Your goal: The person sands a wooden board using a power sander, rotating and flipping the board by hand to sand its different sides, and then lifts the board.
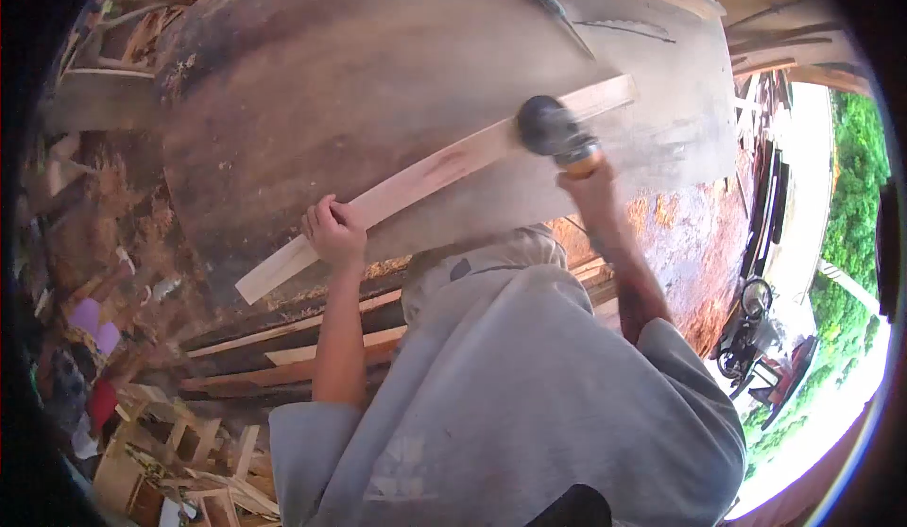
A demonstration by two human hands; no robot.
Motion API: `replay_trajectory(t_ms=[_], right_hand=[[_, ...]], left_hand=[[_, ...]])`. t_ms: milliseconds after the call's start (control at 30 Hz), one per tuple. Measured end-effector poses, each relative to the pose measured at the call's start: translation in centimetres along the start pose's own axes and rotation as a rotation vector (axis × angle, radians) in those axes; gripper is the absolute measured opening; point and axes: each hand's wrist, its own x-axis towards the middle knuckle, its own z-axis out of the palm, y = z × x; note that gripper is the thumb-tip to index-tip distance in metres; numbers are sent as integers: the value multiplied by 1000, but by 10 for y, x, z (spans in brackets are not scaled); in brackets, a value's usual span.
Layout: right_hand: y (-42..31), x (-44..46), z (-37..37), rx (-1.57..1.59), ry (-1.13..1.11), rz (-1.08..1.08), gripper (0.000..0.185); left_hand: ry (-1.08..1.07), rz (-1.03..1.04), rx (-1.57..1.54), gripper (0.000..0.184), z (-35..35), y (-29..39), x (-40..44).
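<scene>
A long pale wooden board [416, 183] lies slantwise across the worktable, with a reddish-brown streak near its middle. My left hand [334, 231] is wrapped over the board toward its lower left end, thumb on the top side. In my right hand [588, 185] is a power sander [553, 130] with a round black head and an orange and black body, slightly blurred. Its head sits over the right part of the board. The sander hides the board's surface beneath it, and I cannot make out the contact.
The worktable [312, 93] is broad and dusty. A blue-green tool with a pointed end [556, 8] lies at its far side, near a dark thin cord [628, 29]. Wood scraps [189, 442] are piled at lower left. A motorcycle [751, 338] stands at right.
</scene>
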Motion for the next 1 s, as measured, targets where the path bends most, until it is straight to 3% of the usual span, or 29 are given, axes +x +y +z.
replay_trajectory(t_ms=[67,133,200,333,400,600,667,800,867,900,967,1000], right_hand=[[-70,-41,7,-179,-108,-16,52],[-93,-56,26,-226,-291,13,50],[-108,-66,38,-262,-413,-94,47],[-110,-53,29,-262,-385,-247,42],[-94,-27,2,-239,-387,-128,41],[18,78,-103,-211,0,-43,55],[53,111,-140,-237,119,-61,50],[107,153,-204,-321,268,147,44],[155,147,-224,-182,298,136,40],[160,130,-231,-197,285,126,35],[201,107,-228,25,289,270,36],[175,75,-224,83,293,286,37]], left_hand=[[10,-63,-76,13,4,0,-2],[-4,-34,-67,13,5,-3,-2],[-11,0,-71,13,7,-6,-2],[-14,-31,-60,14,6,-4,-3],[24,-13,-54,15,5,-3,-2],[4,-50,6,13,8,-7,-6],[12,-23,6,12,7,-4,-6],[-115,-128,-11,19,0,-16,-8],[-84,-194,-96,38,-17,-22,-2],[-66,-222,-51,38,-23,-40,-2],[137,-447,395,68,-56,-114,-21],[150,-466,458,68,-74,-161,-38]])
